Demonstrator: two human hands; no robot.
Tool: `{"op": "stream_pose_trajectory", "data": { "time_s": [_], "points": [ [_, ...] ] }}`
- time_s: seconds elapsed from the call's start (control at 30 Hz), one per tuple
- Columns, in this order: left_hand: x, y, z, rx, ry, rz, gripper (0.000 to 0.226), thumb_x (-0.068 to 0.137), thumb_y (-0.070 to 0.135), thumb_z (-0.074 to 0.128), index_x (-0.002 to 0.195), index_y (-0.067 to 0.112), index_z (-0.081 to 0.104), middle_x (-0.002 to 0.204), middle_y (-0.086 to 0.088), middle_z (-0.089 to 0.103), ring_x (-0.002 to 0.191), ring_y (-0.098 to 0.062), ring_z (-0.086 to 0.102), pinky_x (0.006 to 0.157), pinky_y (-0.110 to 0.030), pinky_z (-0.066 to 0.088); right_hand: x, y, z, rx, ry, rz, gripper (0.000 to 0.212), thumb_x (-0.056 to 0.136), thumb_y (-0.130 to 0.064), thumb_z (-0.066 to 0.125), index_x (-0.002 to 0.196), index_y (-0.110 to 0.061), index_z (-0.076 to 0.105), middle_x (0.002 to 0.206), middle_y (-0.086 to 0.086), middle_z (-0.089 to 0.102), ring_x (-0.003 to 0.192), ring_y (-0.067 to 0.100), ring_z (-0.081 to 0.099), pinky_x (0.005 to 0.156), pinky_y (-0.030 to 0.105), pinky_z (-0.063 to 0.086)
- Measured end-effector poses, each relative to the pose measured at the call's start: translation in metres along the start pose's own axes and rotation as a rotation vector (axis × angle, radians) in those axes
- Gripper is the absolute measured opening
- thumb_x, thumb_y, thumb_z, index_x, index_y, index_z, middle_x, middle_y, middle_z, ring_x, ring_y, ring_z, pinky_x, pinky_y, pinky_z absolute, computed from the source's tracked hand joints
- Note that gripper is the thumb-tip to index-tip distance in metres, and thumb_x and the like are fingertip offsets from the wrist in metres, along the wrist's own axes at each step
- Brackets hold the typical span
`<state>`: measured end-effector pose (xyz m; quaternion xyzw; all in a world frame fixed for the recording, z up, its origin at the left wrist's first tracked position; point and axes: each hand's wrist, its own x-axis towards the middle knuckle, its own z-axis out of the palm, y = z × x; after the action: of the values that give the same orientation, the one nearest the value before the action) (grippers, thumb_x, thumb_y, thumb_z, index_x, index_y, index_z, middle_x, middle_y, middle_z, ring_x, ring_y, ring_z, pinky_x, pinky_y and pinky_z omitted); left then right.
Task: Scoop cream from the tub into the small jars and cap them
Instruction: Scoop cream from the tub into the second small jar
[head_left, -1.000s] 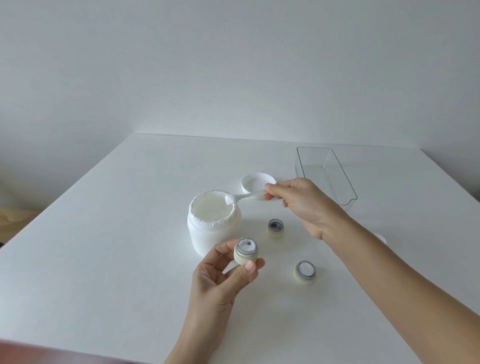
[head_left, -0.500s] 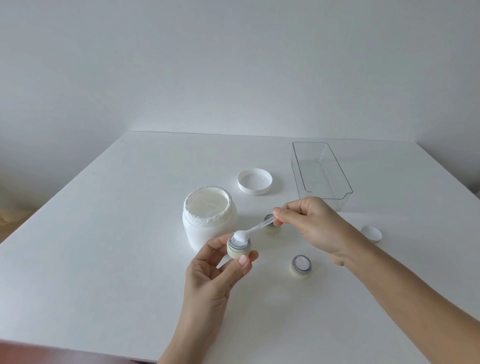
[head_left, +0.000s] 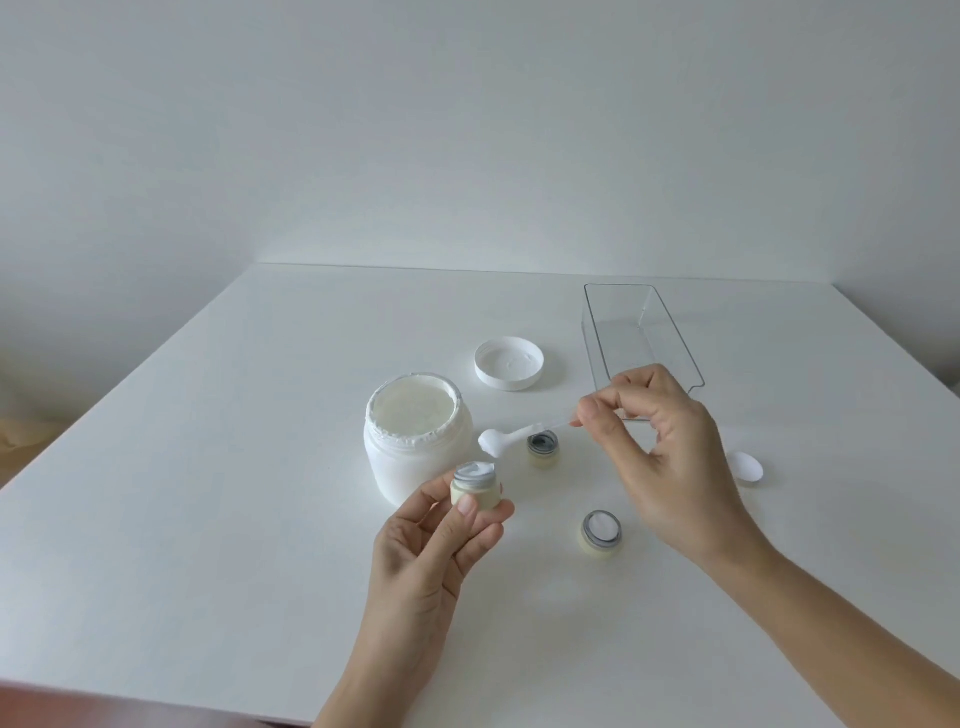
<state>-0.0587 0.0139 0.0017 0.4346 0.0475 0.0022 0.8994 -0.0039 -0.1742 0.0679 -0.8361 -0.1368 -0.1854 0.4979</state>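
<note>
My left hand (head_left: 436, 551) pinches a small pale-yellow jar (head_left: 476, 485) in front of the open white cream tub (head_left: 415, 441); white cream sits in the jar's mouth. In my right hand (head_left: 660, 447) I pinch the handle of a small white spoon (head_left: 506, 439), whose creamy bowl hovers just above and right of the held jar. Two more small jars stand on the table: one (head_left: 543, 448) behind the spoon with a dark mouth, one (head_left: 601, 532) nearer me with cream inside.
The tub's white lid (head_left: 509, 362) lies upside down behind the tub. A clear plastic tray (head_left: 639, 332) stands at the back right. A small white cap (head_left: 746, 466) lies right of my right hand. The white table (head_left: 208, 467) ends close to me.
The spoon went from the tub to the held jar's mouth, left cream there, and has now lifted a little up and to the right. My left hand kept holding the jar.
</note>
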Motion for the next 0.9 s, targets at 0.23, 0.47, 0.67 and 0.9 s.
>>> {"op": "stream_pose_trajectory", "data": {
  "time_s": [0.23, 0.47, 0.67, 0.9],
  "points": [
    [-0.001, 0.002, 0.002, 0.014, -0.031, -0.031, 0.03, 0.082, 0.022, 0.07, 0.1, -0.002, 0.07, 0.105, -0.026, 0.072, 0.088, -0.024, 0.075, 0.071, -0.025, 0.06, -0.018, 0.001, 0.006, -0.241, 0.191, -0.394, 0.023, 0.09, -0.029, 0.057, 0.08, -0.017, 0.075, 0.088, -0.003, 0.042, 0.081, 0.008, 0.046, 0.08, 0.031, 0.032],
    [-0.002, 0.005, 0.005, 0.037, -0.075, -0.034, 0.053, 0.06, 0.043, 0.09, 0.095, 0.006, 0.077, 0.103, -0.023, 0.074, 0.087, -0.023, 0.076, 0.071, -0.025, 0.059, -0.022, 0.01, 0.005, -0.355, 0.229, -0.65, 0.019, 0.094, -0.031, 0.059, 0.09, -0.024, 0.075, 0.092, -0.003, 0.04, 0.08, 0.015, 0.044, 0.074, 0.038, 0.033],
    [-0.002, 0.006, 0.005, 0.03, -0.072, -0.027, 0.053, 0.059, 0.044, 0.091, 0.094, 0.006, 0.076, 0.102, -0.023, 0.074, 0.087, -0.023, 0.076, 0.071, -0.024, 0.059, -0.025, 0.015, -0.004, -0.384, 0.223, -0.712, 0.01, 0.092, -0.027, 0.061, 0.099, -0.033, 0.065, 0.092, -0.005, 0.04, 0.081, 0.014, 0.044, 0.076, 0.036, 0.029],
    [-0.002, 0.006, 0.006, 0.006, -0.041, -0.013, 0.028, 0.071, 0.027, 0.084, 0.091, 0.009, 0.076, 0.101, -0.025, 0.072, 0.09, -0.027, 0.075, 0.071, -0.025, 0.06, -0.026, 0.013, -0.014, -0.341, 0.277, -0.637, 0.009, 0.092, -0.027, 0.06, 0.095, -0.029, 0.069, 0.09, -0.003, 0.041, 0.08, 0.01, 0.042, 0.075, 0.035, 0.03]
  ]
}}
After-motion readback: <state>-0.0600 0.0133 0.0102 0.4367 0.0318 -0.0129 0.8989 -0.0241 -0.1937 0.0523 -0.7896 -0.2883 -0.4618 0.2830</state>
